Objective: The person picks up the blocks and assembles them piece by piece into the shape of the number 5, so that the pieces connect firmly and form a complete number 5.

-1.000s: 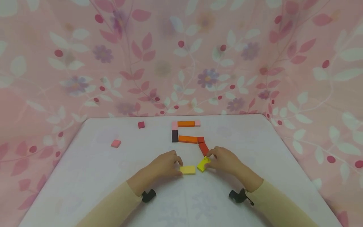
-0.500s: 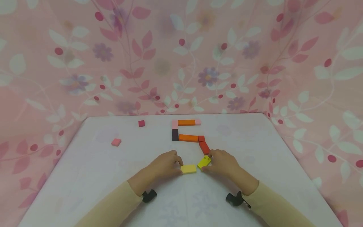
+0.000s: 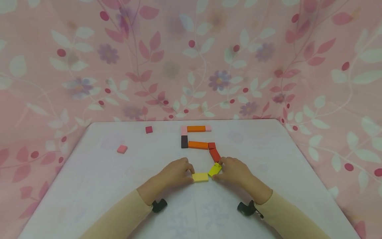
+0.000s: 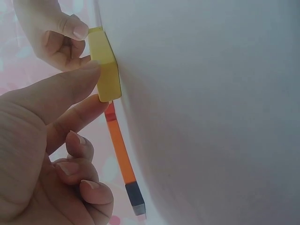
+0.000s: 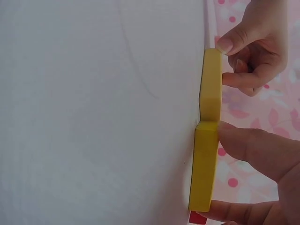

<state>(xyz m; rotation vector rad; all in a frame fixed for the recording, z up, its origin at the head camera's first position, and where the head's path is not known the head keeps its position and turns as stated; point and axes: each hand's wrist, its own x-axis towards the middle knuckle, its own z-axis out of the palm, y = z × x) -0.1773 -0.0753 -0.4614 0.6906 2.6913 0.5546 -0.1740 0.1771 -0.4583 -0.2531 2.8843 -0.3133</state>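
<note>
My left hand point(image 3: 176, 173) pinches the left end of a pale yellow block point(image 3: 200, 177) between thumb and fingers, flat on the white table. With thumb at the near end and a finger at the far end, my right hand point(image 3: 237, 171) grips a bright yellow block point(image 3: 215, 169), which lies slanted. The right wrist view has the two blocks, pale yellow point(image 5: 211, 84) and bright yellow point(image 5: 202, 168), end to end with their corners meeting. Beyond the bright yellow block, a red block point(image 3: 214, 155) continues the line, close to my right fingertips.
From the red block the line runs through a small red block point(image 3: 212, 145), an orange bar point(image 3: 198, 145), a black block point(image 3: 184, 141), a pink block point(image 3: 184, 130) and another orange bar point(image 3: 196, 128). A dark pink cube point(image 3: 149, 129) and a pink block point(image 3: 122, 149) lie apart leftward.
My left hand has slid the pale yellow block rightward, up to the bright yellow one. My right thumb has shifted to the near end of the bright yellow block.
</note>
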